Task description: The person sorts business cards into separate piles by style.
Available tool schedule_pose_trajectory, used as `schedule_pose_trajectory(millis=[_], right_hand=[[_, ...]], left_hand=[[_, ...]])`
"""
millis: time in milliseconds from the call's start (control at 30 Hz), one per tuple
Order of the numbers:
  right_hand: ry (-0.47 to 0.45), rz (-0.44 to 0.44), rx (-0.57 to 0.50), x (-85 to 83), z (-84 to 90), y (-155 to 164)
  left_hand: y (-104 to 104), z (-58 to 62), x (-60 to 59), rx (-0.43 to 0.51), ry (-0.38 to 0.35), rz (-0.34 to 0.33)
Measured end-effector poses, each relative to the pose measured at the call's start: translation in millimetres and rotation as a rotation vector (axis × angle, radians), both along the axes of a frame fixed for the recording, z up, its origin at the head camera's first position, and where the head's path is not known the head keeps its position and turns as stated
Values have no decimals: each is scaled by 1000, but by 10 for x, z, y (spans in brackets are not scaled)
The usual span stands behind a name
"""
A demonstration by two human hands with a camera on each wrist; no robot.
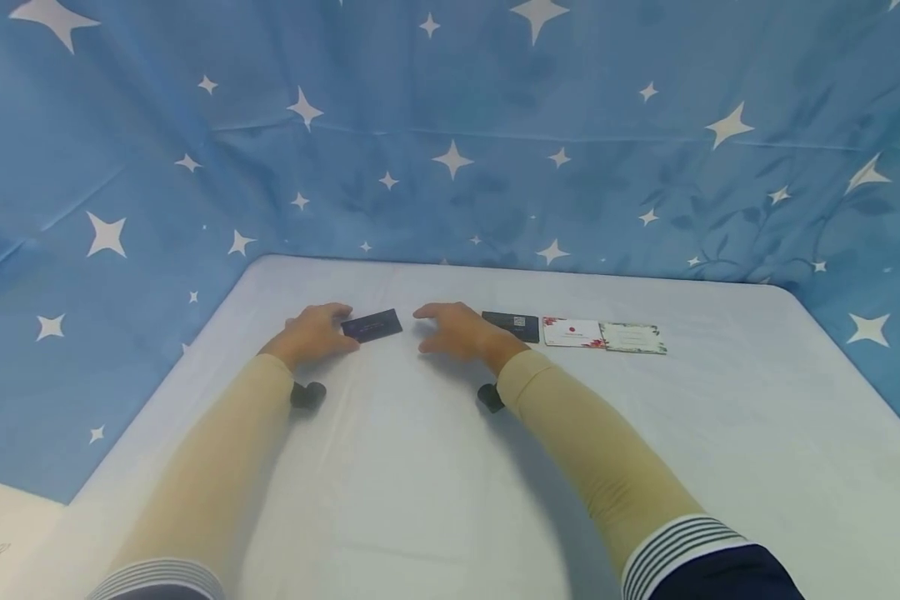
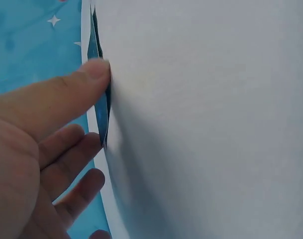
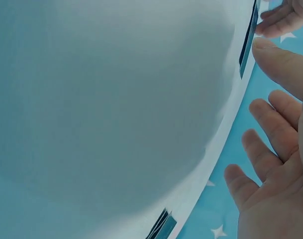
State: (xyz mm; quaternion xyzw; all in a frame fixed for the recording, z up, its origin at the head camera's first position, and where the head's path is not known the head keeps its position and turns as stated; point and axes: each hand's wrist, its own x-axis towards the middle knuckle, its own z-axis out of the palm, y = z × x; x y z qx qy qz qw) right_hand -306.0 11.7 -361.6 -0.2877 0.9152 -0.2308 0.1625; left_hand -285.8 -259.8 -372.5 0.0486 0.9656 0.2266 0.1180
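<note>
A black card (image 1: 372,326) with faint small print lies slightly turned toward the table's far side. At its left end my left hand (image 1: 311,335) pinches it; in the left wrist view the thumb (image 2: 96,72) lies over the card (image 2: 102,114), with fingers by its lower end. To the right of that card is my right hand (image 1: 461,333), its fingers spread and nothing between them. The right wrist view shows its palm and loosely bent fingers (image 3: 263,117), apart from the card (image 3: 248,47).
Right of my right hand, a black card with a square code (image 1: 525,327), a white card with red flowers (image 1: 572,332) and a white card with a green leafy border (image 1: 633,337) form a row on the white table (image 1: 405,483). A blue star-patterned curtain (image 1: 495,108) hangs behind.
</note>
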Motion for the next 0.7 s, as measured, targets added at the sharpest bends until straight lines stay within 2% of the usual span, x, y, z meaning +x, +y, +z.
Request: schedule_pose_trajectory(millis=[300, 533, 700], right_hand=[[8, -56, 41, 0, -14, -2], [77, -51, 36, -13, 1, 72], [88, -88, 27, -35, 11, 211]], left_hand=[[64, -11, -74, -32, 77, -60], [373, 76, -12, 34, 84, -153], [567, 112, -35, 34, 110, -198]])
